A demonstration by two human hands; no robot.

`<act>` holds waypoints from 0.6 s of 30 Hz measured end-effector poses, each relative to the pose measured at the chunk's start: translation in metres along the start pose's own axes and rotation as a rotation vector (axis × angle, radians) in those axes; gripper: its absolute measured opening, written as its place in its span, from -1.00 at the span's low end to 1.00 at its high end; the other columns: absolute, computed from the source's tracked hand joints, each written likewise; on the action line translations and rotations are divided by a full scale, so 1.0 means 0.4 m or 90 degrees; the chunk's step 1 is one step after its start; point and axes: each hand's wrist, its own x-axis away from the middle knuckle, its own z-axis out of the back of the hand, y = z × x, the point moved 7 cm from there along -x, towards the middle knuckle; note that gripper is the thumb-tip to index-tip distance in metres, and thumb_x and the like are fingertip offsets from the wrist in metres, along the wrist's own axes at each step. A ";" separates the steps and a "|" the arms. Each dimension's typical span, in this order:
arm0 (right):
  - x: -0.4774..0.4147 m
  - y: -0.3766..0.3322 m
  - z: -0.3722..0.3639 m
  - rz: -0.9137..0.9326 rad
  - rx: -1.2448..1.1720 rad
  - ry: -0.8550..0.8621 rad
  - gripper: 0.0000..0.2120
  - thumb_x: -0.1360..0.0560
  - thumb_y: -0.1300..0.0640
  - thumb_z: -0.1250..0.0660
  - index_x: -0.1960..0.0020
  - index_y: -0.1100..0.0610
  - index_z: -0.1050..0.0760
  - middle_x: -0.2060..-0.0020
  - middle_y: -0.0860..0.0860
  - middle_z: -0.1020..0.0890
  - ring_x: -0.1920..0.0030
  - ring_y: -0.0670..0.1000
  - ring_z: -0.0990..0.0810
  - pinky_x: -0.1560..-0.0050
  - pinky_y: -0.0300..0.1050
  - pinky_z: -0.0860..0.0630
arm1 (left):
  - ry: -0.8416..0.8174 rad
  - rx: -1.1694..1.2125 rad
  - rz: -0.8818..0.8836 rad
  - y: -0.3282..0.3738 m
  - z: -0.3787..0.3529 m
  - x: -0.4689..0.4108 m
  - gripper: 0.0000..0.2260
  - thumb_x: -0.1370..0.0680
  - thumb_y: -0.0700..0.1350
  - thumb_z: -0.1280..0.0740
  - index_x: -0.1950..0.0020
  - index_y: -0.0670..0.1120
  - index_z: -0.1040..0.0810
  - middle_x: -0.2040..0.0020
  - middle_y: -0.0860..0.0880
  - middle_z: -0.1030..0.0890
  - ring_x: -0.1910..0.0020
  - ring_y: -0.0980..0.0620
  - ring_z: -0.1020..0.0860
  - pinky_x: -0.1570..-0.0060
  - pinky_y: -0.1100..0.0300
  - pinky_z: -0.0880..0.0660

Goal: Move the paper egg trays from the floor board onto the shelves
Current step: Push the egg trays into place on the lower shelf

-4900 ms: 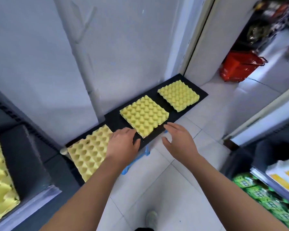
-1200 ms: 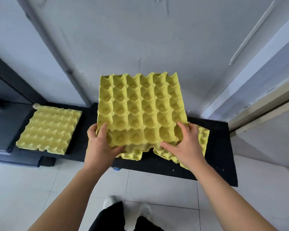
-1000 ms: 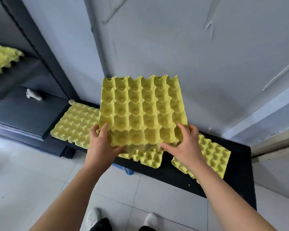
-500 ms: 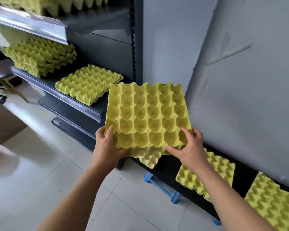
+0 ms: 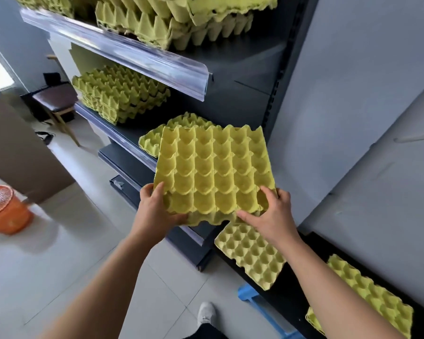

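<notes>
I hold a yellow paper egg tray (image 5: pixel 213 170) in the air, tilted up, in front of the dark shelf unit. My left hand (image 5: pixel 158 211) grips its near left corner and my right hand (image 5: pixel 271 216) grips its near right corner. Behind it, a single tray (image 5: pixel 149 140) lies on the middle shelf (image 5: pixel 123 138), partly hidden. Two more trays lie on the black floor board (image 5: pixel 291 292): one tray (image 5: pixel 250 253) just below my right hand and a second tray (image 5: pixel 367 292) at the lower right.
A stack of trays (image 5: pixel 118 96) sits further left on the middle shelf; more stacked trays (image 5: pixel 176 18) fill the top shelf. An orange basket (image 5: pixel 5 211) and a wooden stool (image 5: pixel 56 104) stand at the left. A blue support (image 5: pixel 260 304) sticks out under the board.
I lifted one tray off the floor board with both hands and turned left with it toward the shelves. It now hangs closer to the middle shelf, over the single tray there.
</notes>
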 end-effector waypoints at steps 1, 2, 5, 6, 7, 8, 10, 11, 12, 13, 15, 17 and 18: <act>-0.027 -0.016 -0.015 0.000 -0.001 0.001 -0.11 -0.30 -0.25 -0.46 -0.48 0.05 -0.19 -0.38 0.10 -0.12 -0.44 0.09 -0.13 -0.35 -0.04 -0.28 | 0.000 -0.003 0.001 -0.009 0.012 -0.030 -0.04 -0.22 0.07 -0.62 -0.49 -0.10 -0.21 -0.39 -0.04 -0.18 -0.27 -0.04 -0.37 -0.28 0.15 -0.35; -0.054 -0.032 -0.030 0.002 -0.003 0.002 -0.11 -0.30 -0.25 -0.46 -0.48 0.06 -0.19 -0.39 0.11 -0.12 -0.45 0.09 -0.13 -0.35 -0.04 -0.28 | 0.000 -0.003 0.000 -0.018 0.025 -0.062 -0.04 -0.21 0.08 -0.62 -0.48 -0.09 -0.23 -0.38 -0.04 -0.19 -0.25 -0.04 -0.39 -0.26 0.16 -0.36; -0.130 -0.070 -0.075 -0.004 -0.012 -0.001 -0.11 -0.30 -0.26 -0.45 -0.48 0.06 -0.18 -0.40 0.13 -0.11 -0.46 0.10 -0.11 -0.37 0.01 -0.30 | -0.005 -0.004 -0.006 -0.042 0.059 -0.156 -0.07 -0.16 0.14 -0.62 -0.44 -0.04 -0.31 -0.33 0.00 -0.22 -0.15 0.00 -0.45 -0.20 0.18 -0.40; -0.153 -0.082 -0.089 -0.006 -0.014 -0.002 -0.10 -0.30 -0.26 -0.45 -0.48 0.06 -0.17 -0.41 0.13 -0.10 -0.46 0.10 -0.10 -0.37 0.02 -0.31 | -0.007 -0.005 -0.009 -0.049 0.068 -0.186 -0.06 -0.15 0.16 -0.62 -0.44 -0.03 -0.31 -0.33 0.00 -0.22 -0.14 0.01 -0.45 -0.20 0.17 -0.41; -0.175 -0.094 -0.102 -0.009 -0.015 -0.001 -0.10 -0.30 -0.26 -0.45 -0.48 0.05 -0.17 -0.41 0.12 -0.10 -0.46 0.09 -0.09 -0.37 0.02 -0.31 | -0.008 -0.006 -0.010 -0.057 0.077 -0.216 -0.04 -0.13 0.18 -0.61 -0.44 -0.03 -0.31 -0.33 0.01 -0.22 -0.14 0.01 -0.45 -0.21 0.14 -0.43; -0.197 -0.106 -0.113 -0.011 -0.015 0.001 -0.11 -0.30 -0.27 -0.45 -0.48 0.05 -0.17 -0.41 0.12 -0.10 -0.46 0.09 -0.09 -0.37 0.01 -0.31 | -0.009 -0.008 -0.010 -0.065 0.084 -0.247 -0.03 -0.13 0.20 -0.61 -0.45 -0.03 -0.30 -0.34 0.01 -0.22 -0.15 0.00 -0.45 -0.23 0.12 -0.44; -0.235 -0.123 -0.136 -0.025 -0.012 0.007 -0.11 -0.30 -0.27 -0.44 -0.48 0.04 -0.17 -0.42 0.12 -0.09 -0.46 0.08 -0.08 -0.36 -0.01 -0.30 | -0.019 -0.012 -0.011 -0.081 0.095 -0.308 -0.03 -0.14 0.18 -0.61 -0.46 -0.03 -0.30 -0.37 0.00 -0.22 -0.17 0.00 -0.45 -0.25 0.10 -0.43; -0.251 -0.130 -0.148 -0.036 -0.009 0.008 -0.10 -0.30 -0.27 -0.44 -0.48 0.04 -0.17 -0.42 0.12 -0.09 -0.46 0.09 -0.08 -0.36 -0.01 -0.30 | -0.028 -0.018 -0.014 -0.089 0.098 -0.335 -0.04 -0.15 0.18 -0.61 -0.46 -0.02 -0.30 -0.37 -0.01 -0.21 -0.17 0.00 -0.46 -0.26 0.10 -0.43; -0.265 -0.136 -0.159 -0.046 -0.005 0.011 -0.10 -0.30 -0.28 -0.44 -0.48 0.04 -0.17 -0.42 0.13 -0.09 -0.46 0.09 -0.09 -0.36 0.01 -0.31 | -0.037 -0.030 -0.019 -0.097 0.101 -0.362 -0.05 -0.16 0.18 -0.61 -0.45 -0.01 -0.31 -0.38 -0.01 -0.21 -0.18 0.00 -0.46 -0.26 0.11 -0.43; -0.280 -0.140 -0.170 -0.056 -0.001 0.017 -0.10 -0.29 -0.28 -0.44 -0.48 0.04 -0.17 -0.43 0.14 -0.09 -0.47 0.10 -0.09 -0.37 0.04 -0.31 | -0.046 -0.046 -0.027 -0.104 0.103 -0.391 -0.06 -0.16 0.18 -0.61 -0.45 0.00 -0.31 -0.38 0.00 -0.21 -0.18 0.00 -0.46 -0.25 0.10 -0.44; -0.307 -0.149 -0.193 -0.082 0.006 0.028 -0.09 -0.29 -0.30 -0.43 -0.48 0.04 -0.17 -0.43 0.15 -0.08 -0.48 0.11 -0.07 -0.38 0.10 -0.30 | -0.067 -0.057 -0.043 -0.118 0.105 -0.447 -0.08 -0.18 0.15 -0.62 -0.45 0.01 -0.30 -0.39 0.00 -0.20 -0.21 -0.01 -0.46 -0.25 0.10 -0.44; -0.327 -0.160 -0.216 -0.113 0.003 0.041 -0.10 -0.29 -0.30 -0.43 -0.48 0.03 -0.17 -0.44 0.14 -0.06 -0.48 0.10 -0.05 -0.39 0.11 -0.28 | -0.096 -0.058 -0.063 -0.129 0.106 -0.504 -0.09 -0.19 0.11 -0.62 -0.45 0.00 -0.29 -0.40 -0.02 -0.21 -0.22 -0.03 -0.45 -0.24 0.15 -0.41; -0.334 -0.167 -0.228 -0.127 0.001 0.049 -0.10 -0.29 -0.30 -0.43 -0.48 0.02 -0.17 -0.45 0.14 -0.05 -0.49 0.10 -0.05 -0.39 0.10 -0.27 | -0.111 -0.061 -0.076 -0.132 0.105 -0.532 -0.10 -0.19 0.10 -0.62 -0.45 0.00 -0.30 -0.40 -0.03 -0.21 -0.22 -0.04 -0.45 -0.24 0.16 -0.40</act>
